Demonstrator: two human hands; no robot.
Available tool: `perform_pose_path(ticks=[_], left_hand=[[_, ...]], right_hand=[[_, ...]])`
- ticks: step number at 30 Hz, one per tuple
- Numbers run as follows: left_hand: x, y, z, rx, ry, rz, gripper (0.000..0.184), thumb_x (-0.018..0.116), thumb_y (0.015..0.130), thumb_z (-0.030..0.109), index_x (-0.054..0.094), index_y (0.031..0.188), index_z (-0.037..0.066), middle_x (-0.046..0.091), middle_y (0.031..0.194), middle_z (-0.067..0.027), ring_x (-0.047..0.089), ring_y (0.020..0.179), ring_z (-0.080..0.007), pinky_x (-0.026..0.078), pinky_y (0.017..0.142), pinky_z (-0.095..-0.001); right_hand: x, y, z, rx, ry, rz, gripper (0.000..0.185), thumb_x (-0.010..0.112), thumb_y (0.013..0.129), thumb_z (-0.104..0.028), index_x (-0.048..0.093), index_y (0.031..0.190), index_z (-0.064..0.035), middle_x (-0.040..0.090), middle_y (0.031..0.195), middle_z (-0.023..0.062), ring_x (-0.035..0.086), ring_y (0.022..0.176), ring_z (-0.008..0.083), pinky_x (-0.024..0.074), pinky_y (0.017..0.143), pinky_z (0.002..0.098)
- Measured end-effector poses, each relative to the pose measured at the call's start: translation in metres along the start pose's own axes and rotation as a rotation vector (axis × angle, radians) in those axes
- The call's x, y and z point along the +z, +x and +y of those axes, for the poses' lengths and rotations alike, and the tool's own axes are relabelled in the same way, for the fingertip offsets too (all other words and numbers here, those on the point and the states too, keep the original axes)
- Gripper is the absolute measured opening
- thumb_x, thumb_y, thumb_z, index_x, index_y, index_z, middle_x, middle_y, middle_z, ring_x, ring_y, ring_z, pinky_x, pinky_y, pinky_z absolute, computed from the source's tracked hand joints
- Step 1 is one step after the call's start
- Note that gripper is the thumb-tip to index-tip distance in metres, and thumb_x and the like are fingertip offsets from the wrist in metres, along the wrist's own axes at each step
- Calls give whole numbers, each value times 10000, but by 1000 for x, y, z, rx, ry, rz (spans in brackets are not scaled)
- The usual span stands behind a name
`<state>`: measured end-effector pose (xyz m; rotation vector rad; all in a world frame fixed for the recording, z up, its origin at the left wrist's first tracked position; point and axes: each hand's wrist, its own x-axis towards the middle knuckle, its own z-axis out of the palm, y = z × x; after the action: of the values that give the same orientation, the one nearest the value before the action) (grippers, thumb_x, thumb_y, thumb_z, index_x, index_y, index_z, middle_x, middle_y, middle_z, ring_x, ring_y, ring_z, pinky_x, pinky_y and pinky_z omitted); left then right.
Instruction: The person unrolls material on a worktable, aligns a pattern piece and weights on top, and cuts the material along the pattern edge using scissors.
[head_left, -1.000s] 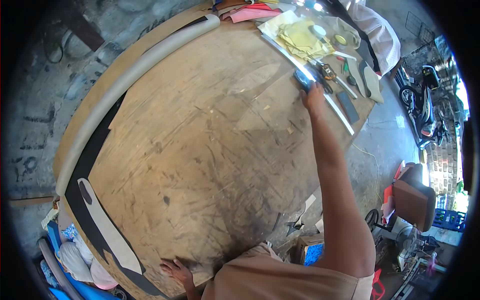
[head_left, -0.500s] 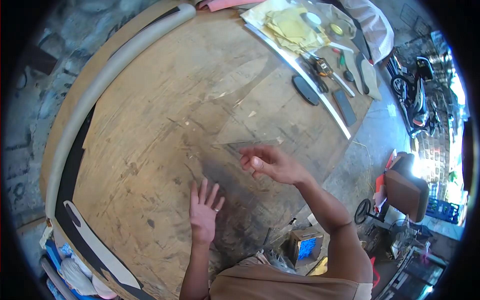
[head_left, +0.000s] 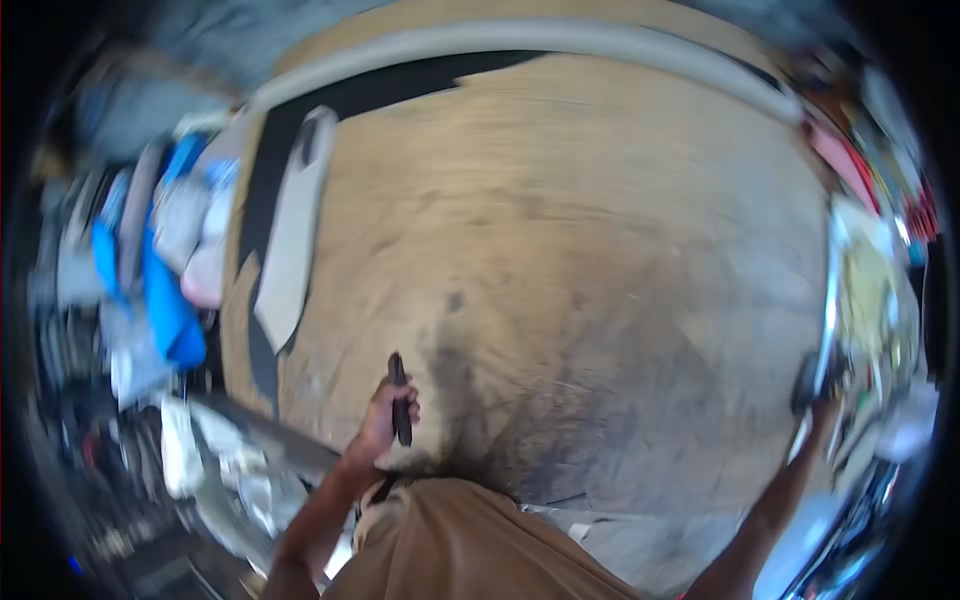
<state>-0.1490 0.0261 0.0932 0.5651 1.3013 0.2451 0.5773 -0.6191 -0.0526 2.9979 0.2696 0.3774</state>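
Note:
My left hand (head_left: pixel 380 412) is closed around a dark, narrow, elongated object (head_left: pixel 399 400), held upright near the front edge of the wooden table (head_left: pixel 520 250). Its kind is not clear. Over at the table's right side, my right hand (head_left: pixel 826 408) reaches among the tools, next to a dark oval piece (head_left: pixel 804 385). Blur smears its fingers, so I cannot make out whether it holds anything. A long pale strip of material (head_left: pixel 292 235) lies on black sheet (head_left: pixel 262 200) at the left.
A long grey roll (head_left: pixel 520 38) runs along the far edge. At the right lie a straight metal strip (head_left: pixel 832 290) and yellowish sheets (head_left: pixel 866 290). Blue material (head_left: pixel 170 310) and white bags (head_left: pixel 180 450) are piled beyond the left side. Pink material (head_left: pixel 842 165) lies at the far right corner.
The view has swung to the left. My left hand, open and bare before, now grips the dark object. My right arm has stretched out from over the table's middle to the tools at the right.

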Motion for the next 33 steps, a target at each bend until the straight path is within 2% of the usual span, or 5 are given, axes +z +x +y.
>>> perform_pose_path(ticks=[13,15,18,25,33], left_hand=[[-242,83,224,889,1377,716,537,878,760,317,648,1125,-3,663,1099,-240,645,1049,-413,528,924,-473],[-246,95,245,796,1340,612,572,884,758,311,651,1186,11,629,1147,-251,632,1086,-439,517,975,-473],[-266,140,244,807,1431,583,591,868,787,344,660,1224,5,595,1229,-243,600,1112,-432,499,996,-465],[-328,131,225,1062,1373,496,636,723,938,348,532,1431,-5,566,1322,-236,510,1245,-410,435,1077,-472],[-485,68,137,1102,1496,291,784,597,994,422,309,1568,-27,285,1649,-221,232,1545,-386,193,1233,-581]], right_hand=[[-143,-42,-59,-622,-605,-479,223,624,880,-230,748,927,-52,734,872,191,725,785,341,563,690,472],[-170,-90,-93,-435,-402,-577,340,682,909,-342,723,1048,-34,742,961,174,725,830,286,568,669,431],[-185,-206,-146,137,1179,-514,306,701,899,-248,717,1117,-34,724,985,63,676,848,159,514,630,291],[-314,-512,-439,141,1634,-1095,344,734,849,-169,645,1178,-125,656,938,58,581,647,127,445,520,235],[-414,-740,-743,-107,1256,-1646,219,642,886,100,572,1072,8,725,832,137,704,637,173,478,441,263]])
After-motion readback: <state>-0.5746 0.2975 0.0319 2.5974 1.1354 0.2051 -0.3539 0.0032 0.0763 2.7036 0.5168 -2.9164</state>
